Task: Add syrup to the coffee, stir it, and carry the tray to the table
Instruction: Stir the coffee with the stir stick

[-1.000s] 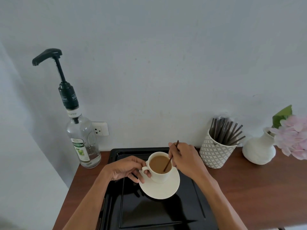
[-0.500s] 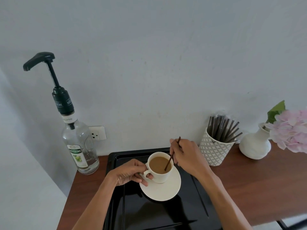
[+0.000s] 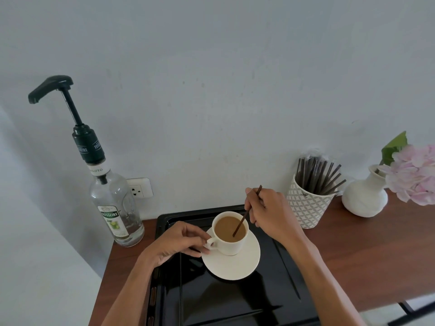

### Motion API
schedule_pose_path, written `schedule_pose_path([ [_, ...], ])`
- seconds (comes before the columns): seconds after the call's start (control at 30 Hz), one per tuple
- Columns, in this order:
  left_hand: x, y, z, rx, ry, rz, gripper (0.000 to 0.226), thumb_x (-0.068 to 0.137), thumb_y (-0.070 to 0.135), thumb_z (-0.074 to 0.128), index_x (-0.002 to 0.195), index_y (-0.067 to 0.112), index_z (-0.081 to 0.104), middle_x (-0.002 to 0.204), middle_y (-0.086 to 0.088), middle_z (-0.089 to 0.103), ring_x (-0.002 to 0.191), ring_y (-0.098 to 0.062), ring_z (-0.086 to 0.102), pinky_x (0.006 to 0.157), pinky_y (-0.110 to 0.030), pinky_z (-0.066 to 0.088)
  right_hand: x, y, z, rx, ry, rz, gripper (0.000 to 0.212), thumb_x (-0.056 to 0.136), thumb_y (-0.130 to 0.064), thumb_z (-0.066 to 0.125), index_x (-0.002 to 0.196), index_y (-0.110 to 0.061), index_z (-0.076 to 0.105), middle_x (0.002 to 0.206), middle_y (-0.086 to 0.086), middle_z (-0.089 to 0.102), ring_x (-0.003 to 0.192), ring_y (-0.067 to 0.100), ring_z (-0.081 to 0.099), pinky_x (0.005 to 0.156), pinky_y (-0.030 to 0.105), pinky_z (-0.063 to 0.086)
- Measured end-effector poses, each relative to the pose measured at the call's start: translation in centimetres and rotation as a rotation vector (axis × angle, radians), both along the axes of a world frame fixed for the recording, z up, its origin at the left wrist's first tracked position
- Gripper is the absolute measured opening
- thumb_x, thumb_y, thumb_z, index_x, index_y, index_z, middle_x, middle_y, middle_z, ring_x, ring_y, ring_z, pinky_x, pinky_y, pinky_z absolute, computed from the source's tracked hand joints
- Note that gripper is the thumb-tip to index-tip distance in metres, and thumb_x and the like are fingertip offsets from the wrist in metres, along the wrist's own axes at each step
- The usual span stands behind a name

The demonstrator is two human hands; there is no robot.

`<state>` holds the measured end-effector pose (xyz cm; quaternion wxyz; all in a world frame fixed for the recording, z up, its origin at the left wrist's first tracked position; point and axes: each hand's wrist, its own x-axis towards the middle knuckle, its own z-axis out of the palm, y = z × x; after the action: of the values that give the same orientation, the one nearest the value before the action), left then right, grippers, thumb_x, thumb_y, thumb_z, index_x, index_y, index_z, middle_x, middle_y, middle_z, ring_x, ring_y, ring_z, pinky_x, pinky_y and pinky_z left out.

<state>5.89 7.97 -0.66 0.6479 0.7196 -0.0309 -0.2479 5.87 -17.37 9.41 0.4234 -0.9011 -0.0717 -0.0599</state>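
A white cup [image 3: 229,245] of milky coffee stands on a white saucer [image 3: 231,267] at the back of a black tray [image 3: 235,302]. My left hand [image 3: 181,241] grips the cup's handle from the left. My right hand [image 3: 270,215] pinches a thin brown stir stick [image 3: 243,217] whose lower end dips into the coffee. A clear syrup bottle [image 3: 115,203] with a black pump stands at the left of the tray, by the wall.
A patterned white pot [image 3: 306,208] full of dark stir sticks sits just right of my right hand. Further right stand a white vase [image 3: 363,196] and pink flowers [image 3: 416,175]. The brown counter [image 3: 364,255] ends at the wall. A socket [image 3: 138,188] is behind the bottle.
The stick's tip has shifted a little inside the cup as my right hand circles. My left hand stays on the handle. The view has drifted slightly.
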Motion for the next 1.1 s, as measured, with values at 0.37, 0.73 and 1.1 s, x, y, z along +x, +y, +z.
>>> schedule_pose_path([
  [0.37,-2.7,-2.1,-0.1,0.213,-0.391,0.243,0.017,0.077,0.02,0.086,0.094,0.024,0.084,0.087,0.006,0.081,0.084,-0.014,0.077,0.081,-0.031,0.061,-0.7,0.1,0.0,0.02,-0.04,0.023,0.047,0.108,-0.038,0.044,0.072,-0.016,0.064,0.059,0.008,0.07,0.056,0.025,0.067,0.07,0.049,0.059],
  [0.73,-2.7,-1.7,0.0,0.304,-0.432,0.248,0.022,0.081,0.019,0.082,0.102,0.026,0.081,0.089,0.012,0.08,0.086,-0.006,0.075,0.079,-0.019,0.058,-1.3,0.6,-0.1,0.022,-0.215,-0.016,0.046,0.109,-0.034,0.042,0.072,-0.017,0.063,0.057,-0.003,0.064,0.054,0.016,0.063,0.061,0.046,0.056],
  [1.1,-11.0,3.5,0.9,0.572,-0.535,0.629,0.028,0.089,0.044,0.069,0.115,0.036,0.071,0.107,0.023,0.072,0.105,0.007,0.063,0.096,-0.021,0.047,-2.9,2.3,-2.0,0.532,-0.104,-0.137,0.05,0.109,-0.036,0.042,0.072,-0.01,0.065,0.055,0.005,0.066,0.046,0.014,0.058,0.044,0.031,0.046],
])
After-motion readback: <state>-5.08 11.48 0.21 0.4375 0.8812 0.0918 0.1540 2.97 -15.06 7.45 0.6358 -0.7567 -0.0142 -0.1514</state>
